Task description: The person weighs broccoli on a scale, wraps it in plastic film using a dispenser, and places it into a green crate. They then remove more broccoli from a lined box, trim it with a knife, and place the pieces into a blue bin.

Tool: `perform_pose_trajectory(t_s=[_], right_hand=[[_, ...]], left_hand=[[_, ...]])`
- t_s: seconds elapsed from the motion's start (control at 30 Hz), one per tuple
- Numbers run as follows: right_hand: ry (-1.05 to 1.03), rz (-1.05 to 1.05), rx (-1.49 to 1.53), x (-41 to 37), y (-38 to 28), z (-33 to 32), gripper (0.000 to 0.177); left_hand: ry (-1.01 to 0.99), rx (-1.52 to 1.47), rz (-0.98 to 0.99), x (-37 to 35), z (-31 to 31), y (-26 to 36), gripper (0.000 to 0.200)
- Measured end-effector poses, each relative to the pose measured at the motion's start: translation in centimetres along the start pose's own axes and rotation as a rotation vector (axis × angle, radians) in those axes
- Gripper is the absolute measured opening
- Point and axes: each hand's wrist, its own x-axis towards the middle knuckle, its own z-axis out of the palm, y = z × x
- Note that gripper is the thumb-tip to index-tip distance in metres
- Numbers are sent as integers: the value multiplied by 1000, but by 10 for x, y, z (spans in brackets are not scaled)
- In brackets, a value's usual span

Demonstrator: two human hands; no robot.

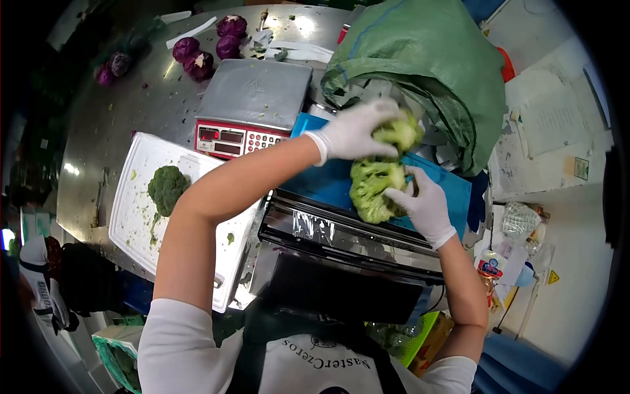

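Note:
In my gloved left hand (361, 131), somewhat blurred, the fingers curl round a pale green broccoli piece (401, 132) above the blue board (331, 184). Just below it, a second broccoli head (375, 187) shows its light stalks facing up, at the board's front part. My gloved right hand (423, 202) grips the right side of this head, thumb and fingers bent onto its edge. Along the near side of the board runs a dark wrapping machine (328, 230) with clear film on it.
A white tray (141, 197) at left bears a dark green broccoli head (169, 189) and scraps. Behind it stands a red and grey scale (252, 95). Red cabbages (198, 64) lie on the steel table (98, 157). A large green sack (420, 52) gapes beyond my hands.

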Motion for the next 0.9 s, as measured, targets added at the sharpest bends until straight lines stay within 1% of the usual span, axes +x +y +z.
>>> perform_pose_trajectory(t_s=[0.07, 0.1, 0.13, 0.2, 0.23, 0.33, 0.37, 0.4, 0.47, 0.53, 0.6, 0.63, 0.67, 0.73, 0.77, 0.8, 0.83, 0.87, 0.9], right_hand=[[-110, 42, 94, -9, 3, -11, 63], [-166, 90, 85, -13, 2, -20, 64], [-152, 28, 99, -16, 11, -23, 64], [-125, -96, 127, -25, 34, -24, 63], [-126, -132, 110, -28, 39, -23, 54], [-70, -140, 135, -34, 42, -13, 45], [-19, -153, 154, -35, 37, -9, 37], [-5, -151, 143, -34, 37, -7, 37], [23, -136, 124, -34, 37, -1, 35], [6, -115, 121, -31, 39, -3, 34], [-29, -72, 153, -27, 39, -8, 33], [49, -73, 262, -23, 44, -7, 34], [77, -22, 291, -19, 40, -14, 46], [309, -231, 111, -4, 45, -21, 64], [290, -320, 63, 7, 51, -23, 70], [272, -411, 12, 18, 58, -22, 76], [135, -349, 107, 24, 64, -19, 78], [78, -316, 142, 31, 69, -11, 77], [121, -294, 117, 35, 73, -8, 75]], left_hand=[[-78, -160, -105, 2, 30, 10, 65], [-122, -218, -112, 7, 31, 5, 64], [-105, -256, -85, 7, 37, -5, 63], [-35, -241, -63, 0, 39, -3, 61], [-54, -250, -66, -1, 36, -2, 59], [-37, -229, -21, -4, 27, 4, 58], [1, -190, 74, -4, 25, 7, 60], [6, -152, 108, -5, 23, 10, 62], [-15, -151, 108, -4, 30, 0, 62], [-44, -171, 29, 1, 30, -7, 62], [-151, -81, 39, 10, 25, -3, 64], [-188, -102, 73, 14, 20, 3, 66], [-227, -124, 104, 19, 15, 8, 69], [-265, -134, 127, 25, 14, 14, 75], [-285, -139, 142, 27, 16, 15, 79], [-295, -203, 90, 29, 19, 17, 87], [-265, -238, 60, 28, 24, 14, 86], [-229, -269, 31, 28, 27, 9, 86], [-167, -285, 11, 25, 29, 3, 81]])
